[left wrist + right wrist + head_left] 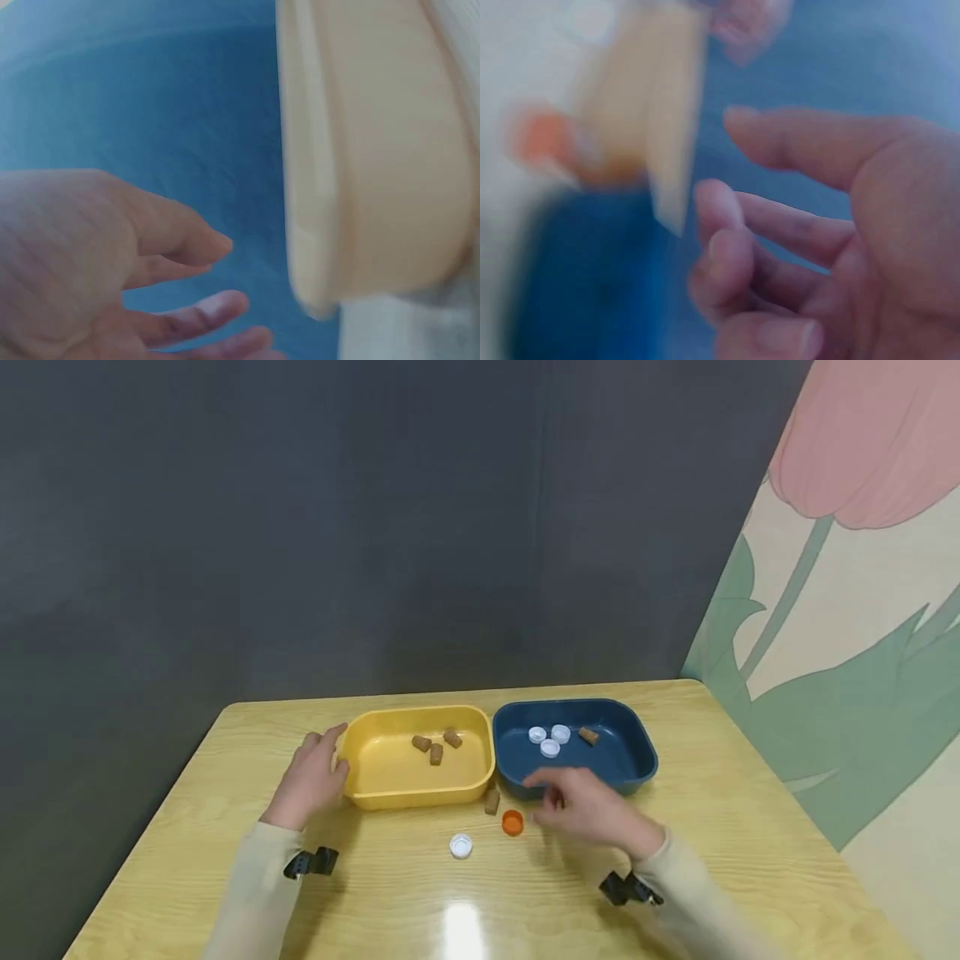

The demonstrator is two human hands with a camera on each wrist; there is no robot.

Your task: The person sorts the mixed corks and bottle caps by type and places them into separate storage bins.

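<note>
My left hand hovers by the left end of a yellow bin, fingers spread and holding nothing. In the left wrist view, a gap separates its fingertips from the bin's pale wall. My right hand hangs over the near edge of a blue bin. Its fingers are loosely curled around nothing, as the right wrist view confirms. Just left of it, an orange bottle cap and a cork lie on the table. A white bottle cap lies farther left.
Three corks lie inside the yellow bin. The blue bin holds three white bottle caps and one cork. Both bins stand side by side near the back of the wooden table, before a dark wall.
</note>
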